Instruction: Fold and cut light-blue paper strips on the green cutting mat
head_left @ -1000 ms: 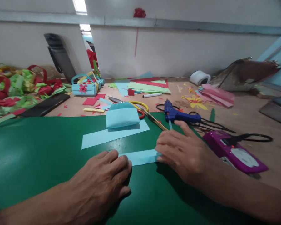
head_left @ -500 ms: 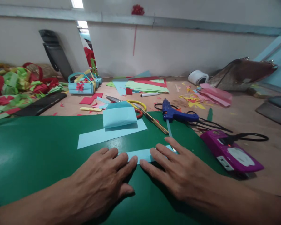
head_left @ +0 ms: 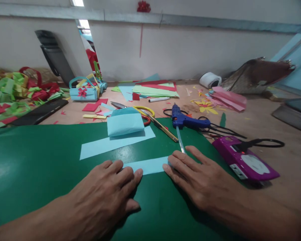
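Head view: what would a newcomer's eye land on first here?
Both hands, the left hand and right hand, press flat on the ends of a light blue paper strip on the green mat. Behind it lies a folded blue paper; right of that, a blue glue gun.

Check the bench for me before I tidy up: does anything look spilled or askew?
Paper scraps lie scattered beyond the green mat, and the glue gun lies on its side, its cord tangled. Both hands, left hand and right hand, press a blue strip flat.
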The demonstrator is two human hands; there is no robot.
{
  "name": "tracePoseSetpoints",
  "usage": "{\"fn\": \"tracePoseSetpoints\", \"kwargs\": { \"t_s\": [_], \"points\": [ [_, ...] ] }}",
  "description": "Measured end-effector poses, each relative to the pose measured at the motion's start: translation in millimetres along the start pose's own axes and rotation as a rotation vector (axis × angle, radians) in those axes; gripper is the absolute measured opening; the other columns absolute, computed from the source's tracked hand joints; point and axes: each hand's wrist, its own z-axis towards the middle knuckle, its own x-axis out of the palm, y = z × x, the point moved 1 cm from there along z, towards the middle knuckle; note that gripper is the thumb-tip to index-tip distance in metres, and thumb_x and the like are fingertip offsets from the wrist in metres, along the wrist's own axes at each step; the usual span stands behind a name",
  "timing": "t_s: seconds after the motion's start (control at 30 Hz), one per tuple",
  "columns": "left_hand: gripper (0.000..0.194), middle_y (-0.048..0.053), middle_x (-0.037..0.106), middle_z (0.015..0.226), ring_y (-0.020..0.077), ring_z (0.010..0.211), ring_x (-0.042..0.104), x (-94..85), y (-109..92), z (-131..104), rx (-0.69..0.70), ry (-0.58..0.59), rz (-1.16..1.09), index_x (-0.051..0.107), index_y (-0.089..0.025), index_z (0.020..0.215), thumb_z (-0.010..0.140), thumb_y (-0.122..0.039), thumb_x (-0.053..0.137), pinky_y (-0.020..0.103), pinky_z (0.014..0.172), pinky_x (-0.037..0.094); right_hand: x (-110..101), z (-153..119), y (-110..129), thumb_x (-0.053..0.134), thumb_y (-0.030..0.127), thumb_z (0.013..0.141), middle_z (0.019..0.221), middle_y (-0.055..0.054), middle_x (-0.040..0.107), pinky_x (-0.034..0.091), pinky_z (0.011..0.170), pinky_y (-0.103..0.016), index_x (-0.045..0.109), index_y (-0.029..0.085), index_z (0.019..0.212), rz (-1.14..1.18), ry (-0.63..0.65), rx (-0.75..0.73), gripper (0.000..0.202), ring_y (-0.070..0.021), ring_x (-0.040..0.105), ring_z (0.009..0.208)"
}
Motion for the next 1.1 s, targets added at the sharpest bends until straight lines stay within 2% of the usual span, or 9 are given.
{"fn": "tracePoseSetpoints", "kwargs": {
  "t_s": [0.2,0.33,0.47,0.6,0.7,0.8,1.1],
  "points": [
    [0.021,0.005,0.058,0.082,0.0192,0.07,0.046,10.2,1,3,0.024,-0.148,-0.018,0.056,-0.015,0.096,0.093,-0.029,0.041,0.034,0.061,0.038,-6,7,5,0.046,0.007,0.08,0.089,-0.016,0.065,0.034,0.09,-0.056,0.065,0.007,0.092,-0.101,-0.018,-0.019,0.022,-0.0302,0.054,0.091],
    [0.02,0.005,0.056,0.078,0.019,0.069,0.045,12.6,-1,9,0.001,-0.153,-0.037,0.056,-0.016,0.082,0.091,-0.03,0.044,0.033,0.059,0.039,-4,16,6,0.049,0.006,0.078,0.081,-0.016,0.065,0.04,0.079,-0.052,0.065,0.007,0.083,-0.124,-0.062,-0.011,0.017,-0.0298,0.055,0.084],
    [0.018,0.004,0.053,0.073,0.0179,0.063,0.043,10.0,-2,13,-0.029,-0.199,0.035,0.054,-0.015,0.084,0.092,-0.027,0.042,0.033,0.054,0.037,-5,23,2,0.045,0.004,0.079,0.069,-0.012,0.061,0.042,0.07,-0.045,0.064,0.009,0.077,-0.094,-0.108,0.042,0.02,-0.0252,0.054,0.074],
    [0.015,0.004,0.053,0.073,0.018,0.062,0.044,6.8,0,16,-0.003,-0.176,0.088,0.054,-0.014,0.084,0.088,-0.012,0.04,0.032,0.053,0.037,-9,28,-3,0.04,0.003,0.08,0.059,-0.007,0.055,0.04,0.063,-0.038,0.063,0.011,0.069,-0.014,-0.131,0.114,0.027,-0.019,0.048,0.06],
    [0.02,0.005,0.052,0.069,0.0181,0.061,0.044,5.8,2,17,0.02,-0.221,0.134,0.055,-0.013,0.08,0.086,-0.007,0.038,0.032,0.052,0.038,-10,31,-3,0.037,0.003,0.084,0.061,-0.008,0.057,0.041,0.072,-0.04,0.064,0.011,0.072,0.031,-0.169,0.131,0.03,-0.0193,0.051,0.066],
    [0.022,0.005,0.051,0.065,0.018,0.059,0.043,6.9,0,19,0.042,-0.299,0.159,0.056,-0.013,0.077,0.086,-0.007,0.037,0.032,0.05,0.036,-10,36,2,0.035,0.005,0.086,0.068,-0.009,0.061,0.04,0.079,-0.043,0.065,0.01,0.077,0.079,-0.221,0.082,0.032,-0.0207,0.055,0.076],
    [0.026,0.004,0.048,0.061,0.0166,0.056,0.035,2.1,-5,19,0.112,-0.417,0.092,0.052,-0.015,0.066,0.086,-0.008,0.037,0.032,0.049,0.026,-8,44,14,0.036,0.007,0.085,0.071,-0.01,0.063,0.043,0.078,-0.046,0.064,0.01,0.078,0.105,-0.33,-0.015,0.03,-0.0242,0.058,0.079]
  ]
}}
